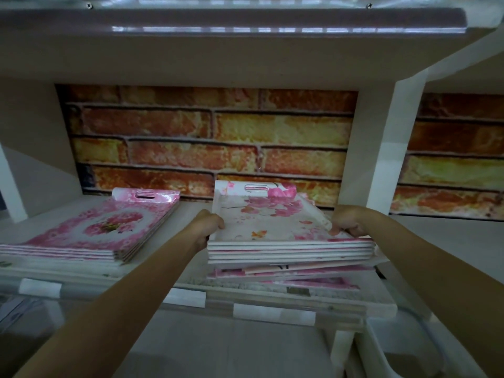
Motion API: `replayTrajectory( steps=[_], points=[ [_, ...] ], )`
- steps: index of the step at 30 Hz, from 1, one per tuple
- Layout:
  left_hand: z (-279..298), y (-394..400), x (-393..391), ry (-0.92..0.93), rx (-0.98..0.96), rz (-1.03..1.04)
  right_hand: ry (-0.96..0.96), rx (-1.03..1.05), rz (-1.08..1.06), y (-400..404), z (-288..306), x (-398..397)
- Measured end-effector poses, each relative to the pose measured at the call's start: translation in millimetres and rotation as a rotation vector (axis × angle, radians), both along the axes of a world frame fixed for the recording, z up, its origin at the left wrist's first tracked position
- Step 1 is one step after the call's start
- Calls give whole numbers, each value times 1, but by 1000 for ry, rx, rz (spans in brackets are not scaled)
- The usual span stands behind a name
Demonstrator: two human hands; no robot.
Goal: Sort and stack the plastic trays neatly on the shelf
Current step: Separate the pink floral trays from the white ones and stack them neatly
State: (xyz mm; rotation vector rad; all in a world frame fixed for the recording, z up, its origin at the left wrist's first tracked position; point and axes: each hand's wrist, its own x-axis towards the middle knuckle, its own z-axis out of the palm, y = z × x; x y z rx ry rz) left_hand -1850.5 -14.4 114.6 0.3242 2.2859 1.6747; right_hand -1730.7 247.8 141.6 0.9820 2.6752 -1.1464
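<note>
Hands, left (208, 225) and right (347, 221), gripping both sides of five floral trays (289, 248), above messy trays (286, 274); second stack (90, 238) near shelf's (425, 241) left edge.

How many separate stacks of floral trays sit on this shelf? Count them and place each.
2. The left stack lies untouched on the shelf. The right stack, its lower trays askew, is gripped by the left hand and right hand. None hidden that I can see.

Dim overall, cool grey cast. Glare streaks on glossy upper shelf edge (245, 28) — light seems to come from above. Brick backdrop (212, 140) brightest, slightly soft. Forearms and lower corners in shadow. Wide-angle bowing at edges — shelf lines curve. Fine detail smeared, noisy.
</note>
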Motion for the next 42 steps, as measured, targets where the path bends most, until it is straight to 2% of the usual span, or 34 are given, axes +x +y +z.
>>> replayTrajectory(
  steps=[4,10,16,25,33,42],
  points=[
    [-2,15,4,-11,44,-2,-36,34,-12,13,1,7],
    [-7,31,11,-68,100,15,-27,-51,-22,27,3,13],
    [-8,45,23,-74,174,19,-39,18,-30,40,4,17],
    [-20,64,13,-84,183,6,-53,100,-112,48,3,23],
    [-14,73,35,-78,200,28,-104,219,-168,60,2,20],
    [-14,73,37,-87,195,28,-219,274,-82,62,1,19]
  ],
)
